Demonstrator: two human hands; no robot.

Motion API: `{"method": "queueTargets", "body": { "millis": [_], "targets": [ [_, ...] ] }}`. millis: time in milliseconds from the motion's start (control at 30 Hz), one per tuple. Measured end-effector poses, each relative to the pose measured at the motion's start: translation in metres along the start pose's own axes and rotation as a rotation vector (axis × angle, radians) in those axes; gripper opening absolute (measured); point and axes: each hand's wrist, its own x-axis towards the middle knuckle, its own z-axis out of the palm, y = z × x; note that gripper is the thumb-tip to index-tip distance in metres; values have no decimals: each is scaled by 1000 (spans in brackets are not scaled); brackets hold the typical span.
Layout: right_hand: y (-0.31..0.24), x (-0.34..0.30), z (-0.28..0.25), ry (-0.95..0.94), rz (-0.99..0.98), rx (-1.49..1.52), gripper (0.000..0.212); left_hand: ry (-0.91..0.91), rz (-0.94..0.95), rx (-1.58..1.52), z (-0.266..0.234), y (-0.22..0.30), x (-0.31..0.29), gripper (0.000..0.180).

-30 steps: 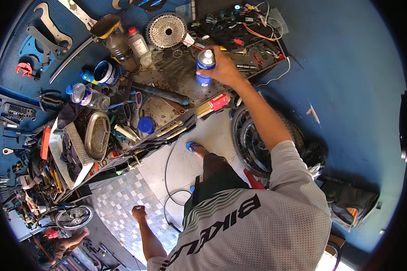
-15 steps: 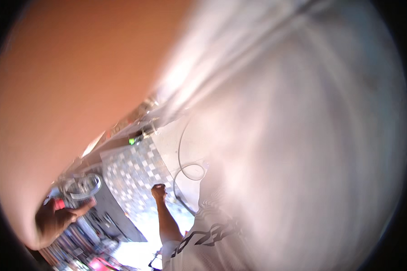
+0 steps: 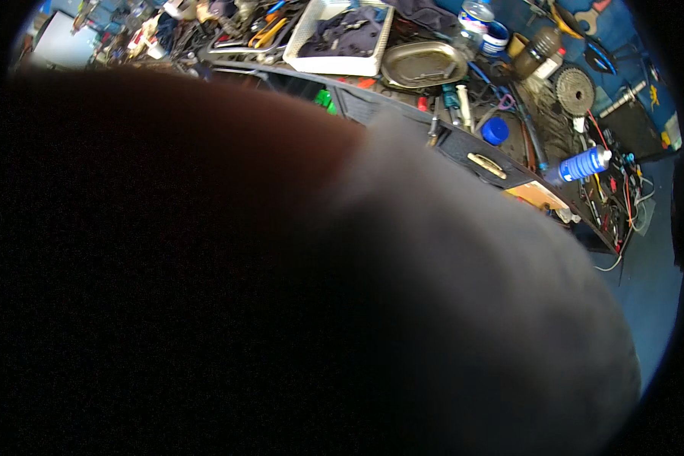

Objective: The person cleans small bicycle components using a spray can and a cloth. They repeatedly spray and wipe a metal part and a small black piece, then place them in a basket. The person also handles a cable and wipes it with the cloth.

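Observation:
An out-of-focus, dark bare arm (image 3: 228, 118) and a grey sleeve (image 3: 501, 289) cover most of the head view, very close to the camera. Which arm it is, I cannot tell. Neither my left hand nor my right hand shows. Beyond the sleeve runs a cluttered workbench with a dark drawer front (image 3: 456, 152) that has a pale handle (image 3: 486, 165). On the bench stand a white basket (image 3: 330, 67) holding dark cloth, an oval metal tray (image 3: 425, 62) and a blue round cap (image 3: 495, 131).
Toward the right of the bench lies a blue spray can (image 3: 583, 165) near a toothed sprocket (image 3: 575, 90). A clear plastic bottle (image 3: 475, 19) and a dark bottle (image 3: 537, 53) stand farther back. Pliers with yellow handles (image 3: 268, 32) lie at the left among loose tools.
The view has swung from a tilted sight of a tiled floor, a hand and a person's forearm to the workbench. The near arm and sleeve now block the lower part and look much darker.

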Motion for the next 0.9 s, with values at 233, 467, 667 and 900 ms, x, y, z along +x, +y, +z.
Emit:
{"method": "queueTargets", "body": {
  "millis": [233, 467, 667, 900],
  "targets": [
    [-57, 88, 37, -46, -165, 61, 39, 15, -6, -34, -3, -46, -22, 15],
    [-85, 93, 61, -106, -215, 84, 36, 41, -38, -26, 8, -62, -58, 16],
    [-73, 111, 68, -89, -182, 104, 33, -8, -66, -74, -1, -81, -49, 18],
    [-74, 118, 75, -104, -192, 68, 31, 9, -99, -112, 11, -78, -58, 20]
  ]
}}
